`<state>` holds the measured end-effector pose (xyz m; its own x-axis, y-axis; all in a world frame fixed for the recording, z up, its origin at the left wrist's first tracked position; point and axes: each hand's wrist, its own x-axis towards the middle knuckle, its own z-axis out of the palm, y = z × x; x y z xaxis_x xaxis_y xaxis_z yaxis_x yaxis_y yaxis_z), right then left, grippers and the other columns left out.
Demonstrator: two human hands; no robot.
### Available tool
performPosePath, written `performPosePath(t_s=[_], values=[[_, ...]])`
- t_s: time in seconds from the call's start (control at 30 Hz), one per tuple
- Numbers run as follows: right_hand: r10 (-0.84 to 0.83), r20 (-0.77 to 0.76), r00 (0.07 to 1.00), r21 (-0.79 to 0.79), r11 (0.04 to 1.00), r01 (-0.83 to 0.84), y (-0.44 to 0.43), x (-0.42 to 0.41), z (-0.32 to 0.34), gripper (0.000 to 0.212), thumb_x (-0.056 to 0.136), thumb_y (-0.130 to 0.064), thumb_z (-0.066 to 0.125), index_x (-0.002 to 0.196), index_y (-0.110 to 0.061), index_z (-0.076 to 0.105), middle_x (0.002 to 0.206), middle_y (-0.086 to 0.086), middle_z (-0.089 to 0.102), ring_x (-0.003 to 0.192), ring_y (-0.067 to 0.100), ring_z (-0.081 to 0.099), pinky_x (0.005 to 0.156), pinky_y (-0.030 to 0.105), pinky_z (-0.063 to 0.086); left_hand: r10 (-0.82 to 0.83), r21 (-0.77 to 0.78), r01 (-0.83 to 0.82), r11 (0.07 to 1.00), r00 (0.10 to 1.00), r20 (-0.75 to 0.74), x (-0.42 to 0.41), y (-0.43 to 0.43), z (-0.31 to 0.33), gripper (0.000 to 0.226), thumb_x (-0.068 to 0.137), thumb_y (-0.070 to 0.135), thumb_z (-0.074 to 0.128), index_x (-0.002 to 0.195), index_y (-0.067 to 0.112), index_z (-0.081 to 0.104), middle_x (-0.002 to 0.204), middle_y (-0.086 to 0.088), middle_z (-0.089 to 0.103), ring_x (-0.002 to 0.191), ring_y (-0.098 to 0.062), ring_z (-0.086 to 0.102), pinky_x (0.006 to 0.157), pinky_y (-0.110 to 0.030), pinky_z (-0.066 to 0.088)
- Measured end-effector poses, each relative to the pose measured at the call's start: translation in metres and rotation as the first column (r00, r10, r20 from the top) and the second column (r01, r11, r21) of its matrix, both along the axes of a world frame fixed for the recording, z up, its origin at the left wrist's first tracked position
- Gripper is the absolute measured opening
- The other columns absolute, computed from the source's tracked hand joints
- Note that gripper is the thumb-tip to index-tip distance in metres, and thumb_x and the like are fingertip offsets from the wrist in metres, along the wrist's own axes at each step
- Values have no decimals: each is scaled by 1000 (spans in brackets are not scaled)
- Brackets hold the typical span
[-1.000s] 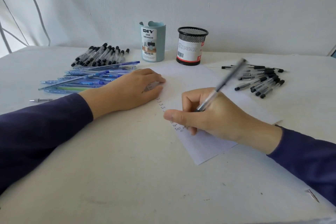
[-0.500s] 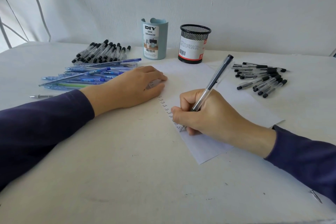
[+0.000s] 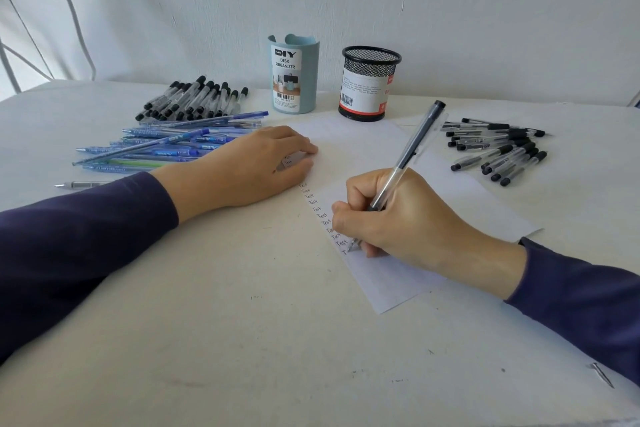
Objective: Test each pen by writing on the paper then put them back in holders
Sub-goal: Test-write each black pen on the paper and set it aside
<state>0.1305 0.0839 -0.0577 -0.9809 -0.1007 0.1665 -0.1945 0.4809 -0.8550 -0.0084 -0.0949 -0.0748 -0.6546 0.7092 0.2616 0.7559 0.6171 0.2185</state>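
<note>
While the right hand (image 3: pixel 408 218) curls its thumb and fingers round the pen (image 3: pixel 412 146), pinching it low on the barrel, the tip shows below the fingers and touches the paper (image 3: pixel 381 284) near its left edge; the far end slants up and away above the knuckles; the left hand (image 3: pixel 249 166) lies flat, fingers straight, pressing the paper's far left corner. A second ago the pen was a blur of motion; now it is sharp, tip down. A column of "Test" runs down the paper, with a lone "T" at the tip; the pale blue holder (image 3: pixel 292 76) reads "DIY DESK ORGANIZER"; the black mesh holder (image 3: pixel 369 83) carries a barcode label, its small print unreadable; some blue pens (image 3: pixel 162 149) are marked "DIY".
</note>
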Motion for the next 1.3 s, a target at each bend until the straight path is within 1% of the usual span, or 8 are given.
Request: performPosePath(t_s=[0.2, 0.5, 0.7, 1.0, 1.13, 1.2, 1.23, 1.3], values=[[-2, 14, 1000, 12, 1000, 2, 0, 1, -1, 44, 85, -10, 68, 49, -12, 43, 43, -2, 42, 39, 11, 52, 44, 21, 45, 0, 3, 0, 1000, 1000, -7, 1, 0, 0, 40, 100, 40, 45, 137, 25, 53, 142, 5, 50, 129, -13, 46, 109, -25, 31], [-10, 1, 1000, 15, 1000, 9, 0, 1, 1, 42, 84, -9, 66, 49, -8, 43, 46, 6, 43, 39, 12, 50, 43, 20, 44, 1, 3, -1, 1000, 1000, -6, 2, 1, 0, 42, 99, 41, 44, 137, 26, 53, 142, 5, 49, 128, -12, 46, 108, -24, 32], [-40, -17, 999, 23, 999, 40, 1, -2, -1, 42, 83, -10, 67, 48, -11, 43, 44, 2, 43, 38, 12, 50, 43, 20, 43, -5, 6, 5, 1000, 1000, -2, 0, 0, 0, 49, 96, 49, 39, 136, 26, 54, 141, 5, 50, 128, -12, 47, 108, -23, 31], [-40, -27, 999, 20, 999, 40, 4, -4, -4, 39, 82, -10, 67, 50, -9, 45, 47, 5, 45, 39, 11, 52, 42, 19, 42, 2, 2, -2, 1000, 1000, 2, 0, 0, 0, 45, 98, 47, 40, 135, 26, 54, 141, 6, 50, 127, -11, 47, 106, -21, 30], [13, 3, 1000, -4, 1000, -13, 11, -5, 1, 41, 91, -16, 63, 53, -7, 52, 50, 6, 57, 42, 8, 53, 45, 14, 40, 7, 11, -7, 1000, 1000, 12, 3, 0, 1, 44, 98, 47, 43, 135, 26, 55, 140, 7, 51, 126, -10, 48, 105, -20, 30], [15, -28, 999, -8, 1000, -16, 16, -6, 8, 47, 96, -21, 57, 50, -14, 52, 52, 8, 58, 45, 8, 48, 49, 14, 36, 12, 11, -12, 1000, 1000, 17, 4, 0, 1, 41, 99, 42, 45, 135, 26, 55, 140, 7, 51, 126, -9, 47, 104, -17, 29], [-6, -56, 998, -5, 1000, 6, 19, -7, 12, 44, 97, -23, 56, 53, -16, 53, 51, 8, 57, 46, 9, 46, 51, 16, 36, 14, 9, -14, 1000, 1000, 18, 4, 0, 2, 40, 98, 41, 46, 135, 26, 55, 140, 8, 50, 125, -8, 47, 102, -16, 28], [-66, -87, 994, -37, 997, 63, 28, -11, 20, 22, 96, -29, 57, 80, -15, 57, 44, 3, 49, 41, 10, 42, 47, 17, 36, 17, 4, -18, 1000, 1000, 20, 4, 0, 2, 40, 98, 41, 46, 135, 27, 55, 140, 8, 50, 124, -8, 47, 101, -14, 27]])
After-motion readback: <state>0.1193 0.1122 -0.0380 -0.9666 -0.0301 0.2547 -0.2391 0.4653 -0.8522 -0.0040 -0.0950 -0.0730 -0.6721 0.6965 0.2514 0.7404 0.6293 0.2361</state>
